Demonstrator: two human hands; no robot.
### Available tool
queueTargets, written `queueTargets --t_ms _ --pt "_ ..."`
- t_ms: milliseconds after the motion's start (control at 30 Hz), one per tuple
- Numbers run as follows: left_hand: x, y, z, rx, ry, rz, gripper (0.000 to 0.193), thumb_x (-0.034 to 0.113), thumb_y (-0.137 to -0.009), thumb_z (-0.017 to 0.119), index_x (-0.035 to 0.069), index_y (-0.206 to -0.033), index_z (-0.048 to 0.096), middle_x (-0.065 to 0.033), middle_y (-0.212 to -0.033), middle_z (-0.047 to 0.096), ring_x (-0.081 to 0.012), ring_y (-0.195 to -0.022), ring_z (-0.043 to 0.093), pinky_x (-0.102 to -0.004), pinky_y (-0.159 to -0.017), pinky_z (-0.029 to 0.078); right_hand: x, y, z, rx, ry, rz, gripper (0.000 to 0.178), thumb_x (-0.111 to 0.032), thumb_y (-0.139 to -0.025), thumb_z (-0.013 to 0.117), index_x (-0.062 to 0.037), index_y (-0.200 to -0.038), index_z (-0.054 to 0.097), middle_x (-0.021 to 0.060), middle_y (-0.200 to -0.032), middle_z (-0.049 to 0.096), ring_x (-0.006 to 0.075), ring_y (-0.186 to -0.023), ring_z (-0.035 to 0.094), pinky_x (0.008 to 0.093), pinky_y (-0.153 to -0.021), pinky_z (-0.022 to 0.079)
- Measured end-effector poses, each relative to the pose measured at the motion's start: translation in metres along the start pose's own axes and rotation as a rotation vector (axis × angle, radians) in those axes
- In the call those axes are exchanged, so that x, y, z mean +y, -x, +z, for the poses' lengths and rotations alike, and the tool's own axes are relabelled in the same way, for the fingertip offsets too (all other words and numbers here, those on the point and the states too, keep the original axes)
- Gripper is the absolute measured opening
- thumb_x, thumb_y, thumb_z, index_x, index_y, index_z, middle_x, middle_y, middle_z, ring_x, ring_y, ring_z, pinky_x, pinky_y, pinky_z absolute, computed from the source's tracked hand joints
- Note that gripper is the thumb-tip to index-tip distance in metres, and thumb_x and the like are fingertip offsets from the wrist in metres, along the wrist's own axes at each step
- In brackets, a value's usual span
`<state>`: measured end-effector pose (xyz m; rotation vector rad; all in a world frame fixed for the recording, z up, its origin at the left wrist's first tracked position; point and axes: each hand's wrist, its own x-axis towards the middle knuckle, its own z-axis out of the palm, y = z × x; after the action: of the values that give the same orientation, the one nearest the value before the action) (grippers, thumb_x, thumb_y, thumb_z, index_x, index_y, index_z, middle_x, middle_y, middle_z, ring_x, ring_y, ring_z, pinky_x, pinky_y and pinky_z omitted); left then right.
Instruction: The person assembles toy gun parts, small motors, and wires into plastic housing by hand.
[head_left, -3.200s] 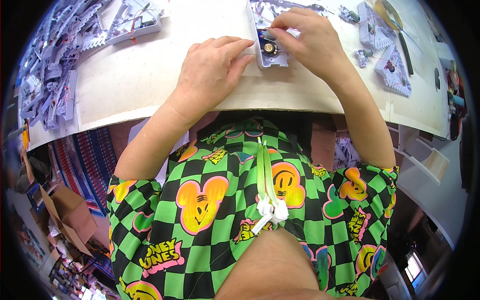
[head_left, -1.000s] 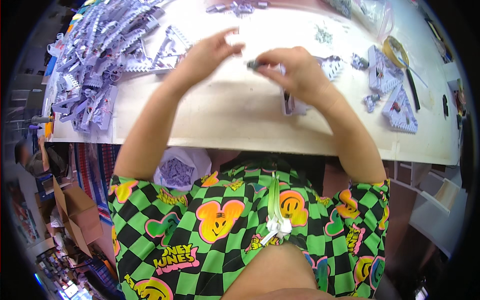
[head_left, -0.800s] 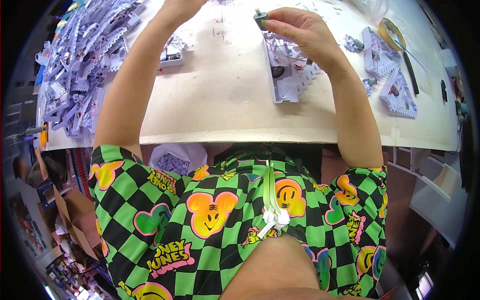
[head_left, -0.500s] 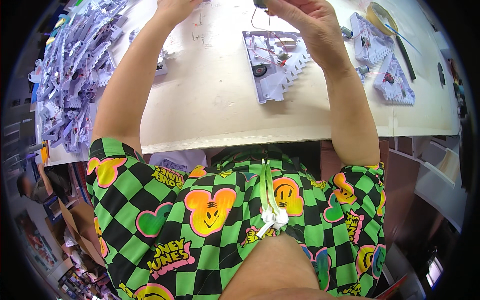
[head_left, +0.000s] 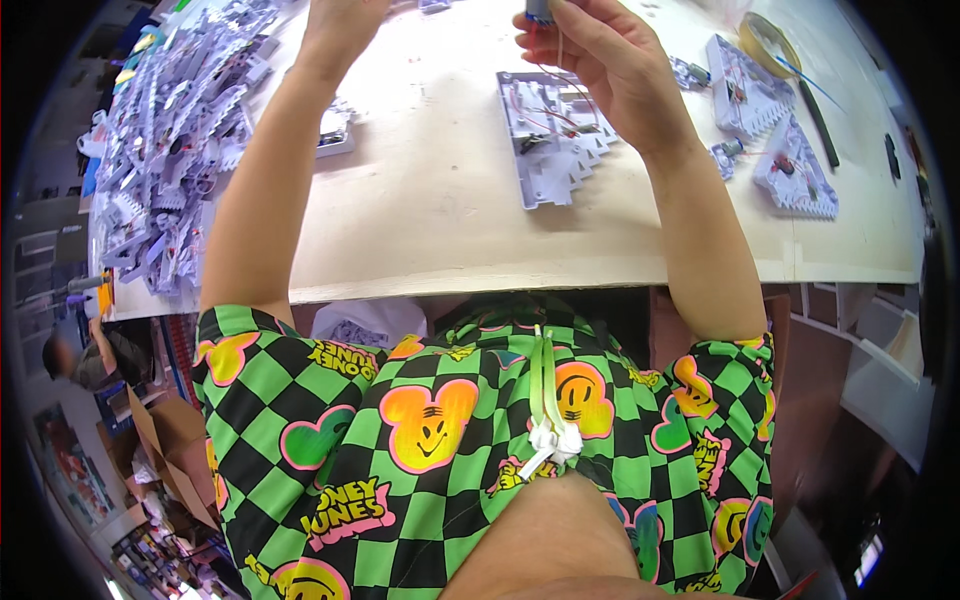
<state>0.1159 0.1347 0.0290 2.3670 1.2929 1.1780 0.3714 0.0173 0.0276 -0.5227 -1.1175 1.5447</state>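
Note:
My right hand (head_left: 610,60) is raised over the table's far part, thumb and fingers closed on a small grey-blue component (head_left: 540,10), cut off by the top edge of the picture. Thin red and pale wires (head_left: 560,60) hang from it toward a white plastic half-shell (head_left: 550,182) with a saw-toothed edge. The shell lies open side up just below that hand, with wires and small parts inside. My left hand (head_left: 345,25) is at the top edge, its fingers out of the picture. Near my left forearm lies another white plastic part (head_left: 336,130), partly hidden by the arm.
A large heap of white toothed shells (head_left: 170,150) covers the table's left side. At the right lie two wired shells (head_left: 742,90) (head_left: 795,175), a tape roll (head_left: 765,45) and a black stick-like tool (head_left: 818,125). Behind at lower left are a person (head_left: 110,355) and a cardboard box (head_left: 175,450).
The whole view has shifted slightly. My right hand has turned, with its fingers more spread out, and the grey-blue component shows a little differently. My left hand has moved slightly up, out of the picture.

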Motion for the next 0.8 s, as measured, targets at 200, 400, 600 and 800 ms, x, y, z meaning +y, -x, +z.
queueTargets --t_ms 200,400,600,800 --pt "0.048 0.115 -0.025 -0.2 0.823 -0.372 0.041 0.007 -0.09 0.061 -0.001 -0.129 0.053 -0.0101 -0.115 0.065 -0.0138 -0.105 0.061 -0.0262 -0.095 0.045 0.011 0.01 0.031 -0.004 0.365 0.201 0.029 -0.017 -0.091 0.062 -0.0007 -0.116 0.059 0.0035 -0.094 0.065 0.0109 -0.089 0.061 0.0259 -0.081 0.049" --pt "0.059 0.192 -0.032 -0.243 0.891 -0.568 0.043 -0.001 -0.089 0.059 -0.002 -0.131 0.049 -0.0122 -0.122 0.061 -0.016 -0.114 0.057 -0.0286 -0.1 0.044 0.047 0.029 0.058 -0.081 0.599 0.227 0.021 -0.012 -0.089 0.063 0.0017 -0.106 0.063 0.0004 -0.086 0.062 0.0056 -0.072 0.054 0.0189 -0.062 0.044" --pt "0.05 0.219 -0.026 -0.193 -0.029 0.064 0.04 -0.005 -0.084 0.06 0.012 -0.12 0.063 -0.0101 -0.122 0.062 -0.021 -0.108 0.062 -0.0309 -0.093 0.05 0.062 0.035 0.059 -0.109 1.012 -0.069 0.015 -0.012 -0.085 0.067 0.0 -0.095 0.068 0.0049 -0.08 0.067 0.0093 -0.07 0.059 0.0244 -0.063 0.048" --pt "0.058 0.234 -0.025 -0.286 0.057 0.027 0.045 0.008 -0.076 0.071 0.015 -0.119 0.063 -0.0091 -0.126 0.059 -0.0267 -0.106 0.061 -0.0378 -0.093 0.048 0.077 0.044 0.059 -0.253 1.291 -0.101 0.019 -0.016 -0.085 0.068 -0.0058 -0.101 0.069 0.0035 -0.083 0.068 0.0103 -0.069 0.06 0.0237 -0.064 0.047"
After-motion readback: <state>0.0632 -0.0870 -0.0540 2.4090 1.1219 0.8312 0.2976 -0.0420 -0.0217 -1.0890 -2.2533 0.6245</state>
